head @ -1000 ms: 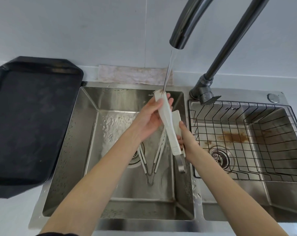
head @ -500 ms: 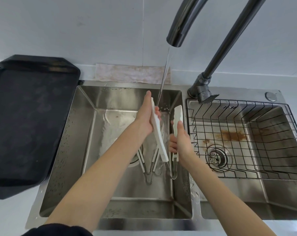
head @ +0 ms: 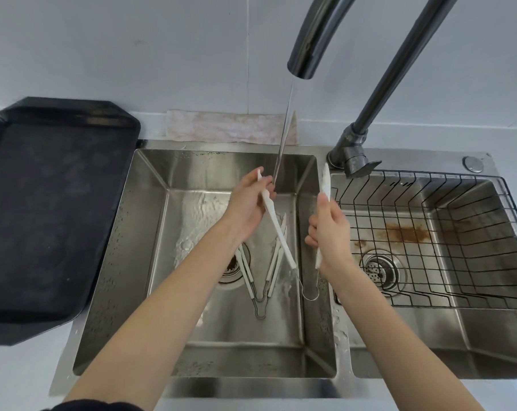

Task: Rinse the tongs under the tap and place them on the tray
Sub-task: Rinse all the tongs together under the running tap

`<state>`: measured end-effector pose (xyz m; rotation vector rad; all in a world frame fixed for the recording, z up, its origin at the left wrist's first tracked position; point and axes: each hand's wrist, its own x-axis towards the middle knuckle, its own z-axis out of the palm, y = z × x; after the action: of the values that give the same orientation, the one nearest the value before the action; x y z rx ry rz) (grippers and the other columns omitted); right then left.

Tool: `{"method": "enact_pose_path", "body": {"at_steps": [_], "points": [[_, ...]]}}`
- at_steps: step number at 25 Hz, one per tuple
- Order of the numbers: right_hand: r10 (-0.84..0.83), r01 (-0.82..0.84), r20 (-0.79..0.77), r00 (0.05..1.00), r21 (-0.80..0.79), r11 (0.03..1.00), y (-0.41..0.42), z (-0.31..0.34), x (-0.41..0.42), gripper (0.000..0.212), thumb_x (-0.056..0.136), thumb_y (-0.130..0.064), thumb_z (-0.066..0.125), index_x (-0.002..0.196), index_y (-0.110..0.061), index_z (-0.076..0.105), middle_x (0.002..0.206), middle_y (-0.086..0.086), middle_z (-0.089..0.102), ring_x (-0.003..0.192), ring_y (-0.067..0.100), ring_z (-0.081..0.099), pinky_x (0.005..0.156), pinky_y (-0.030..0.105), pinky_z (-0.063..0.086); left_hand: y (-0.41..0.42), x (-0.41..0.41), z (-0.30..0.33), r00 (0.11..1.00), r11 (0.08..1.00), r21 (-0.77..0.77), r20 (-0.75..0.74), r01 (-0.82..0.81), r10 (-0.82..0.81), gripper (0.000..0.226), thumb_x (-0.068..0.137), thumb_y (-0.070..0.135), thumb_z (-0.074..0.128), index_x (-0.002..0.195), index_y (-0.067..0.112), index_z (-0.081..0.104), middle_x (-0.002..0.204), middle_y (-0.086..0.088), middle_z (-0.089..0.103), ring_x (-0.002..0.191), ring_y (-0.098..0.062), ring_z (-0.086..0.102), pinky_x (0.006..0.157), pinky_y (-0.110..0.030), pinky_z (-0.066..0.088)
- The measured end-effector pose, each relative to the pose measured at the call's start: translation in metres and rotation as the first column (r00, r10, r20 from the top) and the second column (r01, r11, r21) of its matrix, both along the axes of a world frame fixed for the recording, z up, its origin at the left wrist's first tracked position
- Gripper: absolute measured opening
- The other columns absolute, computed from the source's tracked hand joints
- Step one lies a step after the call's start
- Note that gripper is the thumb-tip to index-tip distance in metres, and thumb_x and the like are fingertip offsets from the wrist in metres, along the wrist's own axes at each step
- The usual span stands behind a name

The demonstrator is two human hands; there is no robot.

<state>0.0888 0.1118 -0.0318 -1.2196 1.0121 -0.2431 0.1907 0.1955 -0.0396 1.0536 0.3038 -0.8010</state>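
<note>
Over the left sink (head: 150,262), under the tap's (head: 304,40) stream, the left hand (head: 248,209) and right hand (head: 331,232) each grip one arm of the spread tongs (head: 278,229), with the tray (head: 52,203) on the counter's left edge.

A: Dark curved metal tap (head: 316,37) cut off by the top edge, black flat tray (head: 52,209) clipped at the left.
B: Yep. Round steel drain (head: 232,269) half hidden behind the left forearm. Can't tell where the right hand (head: 330,232) fingers sit on the white-armed wire tongs (head: 281,232).
</note>
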Motion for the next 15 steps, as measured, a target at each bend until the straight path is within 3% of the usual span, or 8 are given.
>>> {"method": "enact_pose_path", "body": {"at_steps": [2,4,7,10,13,15], "points": [[0.067,-0.062,0.016,0.998,-0.204,0.977,0.0,0.009,0.001,0.014,0.094,-0.036,0.045,0.105,-0.03,0.052,0.046,-0.015,0.036,0.04,0.001,0.031,0.045,0.02,0.036,-0.006,-0.006,-0.003,0.993,0.988,0.11,0.045,0.108,-0.113,0.044,0.094,-0.006,0.036,0.137,0.004,0.035,0.125,-0.016,0.053,0.112,-0.025,0.057,0.08,-0.023,0.049],[0.132,-0.133,-0.03,0.991,-0.407,0.904,0.003,0.016,0.0,0.037,0.091,-0.037,0.051,0.126,-0.027,0.051,0.067,-0.015,0.047,0.054,-0.002,0.038,0.059,0.02,0.04,-0.009,-0.012,-0.003,0.985,0.976,0.164,0.077,0.143,-0.157,0.044,0.094,-0.007,0.031,0.138,-0.001,0.034,0.135,-0.018,0.05,0.12,-0.028,0.055,0.07,-0.02,0.055],[0.219,-0.214,-0.061,0.974,-0.573,0.791,0.012,0.029,-0.003,0.054,0.089,-0.037,0.054,0.139,-0.019,0.044,0.093,-0.008,0.057,0.065,-0.006,0.049,0.06,0.005,0.042,-0.014,-0.011,-0.002,0.973,0.948,0.303,0.171,0.097,-0.154,0.033,0.094,-0.001,0.035,0.126,-0.003,0.043,0.115,-0.014,0.061,0.1,-0.024,0.061,0.054,-0.016,0.055],[0.263,-0.225,-0.022,0.964,-0.59,0.776,0.017,0.04,-0.005,0.054,0.089,-0.035,0.056,0.139,-0.02,0.042,0.097,-0.023,0.056,0.074,-0.019,0.053,0.065,-0.006,0.038,-0.019,-0.003,-0.01,0.937,0.835,0.55,0.288,0.009,-0.199,0.03,0.094,0.018,0.044,0.112,-0.001,0.057,0.104,-0.018,0.065,0.093,-0.029,0.064,0.065,-0.032,0.055],[0.283,-0.267,-0.077,0.956,-0.63,0.729,0.018,0.045,-0.007,0.054,0.091,-0.032,0.054,0.142,-0.024,0.039,0.093,-0.025,0.05,0.07,-0.014,0.052,0.062,-0.007,0.037,-0.019,-0.003,-0.003,0.88,0.771,0.636,0.388,-0.039,-0.275,0.041,0.095,0.031,0.041,0.079,-0.001,0.059,0.078,-0.017,0.061,0.074,-0.031,0.063,0.064,-0.038,0.057],[0.291,-0.315,-0.15,0.945,-0.657,0.685,0.017,0.044,-0.01,0.053,0.091,-0.032,0.053,0.142,-0.025,0.038,0.091,-0.019,0.051,0.069,-0.002,0.052,0.06,0.001,0.041,-0.017,-0.002,0.006,0.839,0.762,0.647,0.418,-0.005,-0.349,0.049,0.097,0.035,0.036,0.06,0.006,0.051,0.063,-0.01,0.058,0.06,-0.025,0.062,0.058,-0.031,0.058]]}}
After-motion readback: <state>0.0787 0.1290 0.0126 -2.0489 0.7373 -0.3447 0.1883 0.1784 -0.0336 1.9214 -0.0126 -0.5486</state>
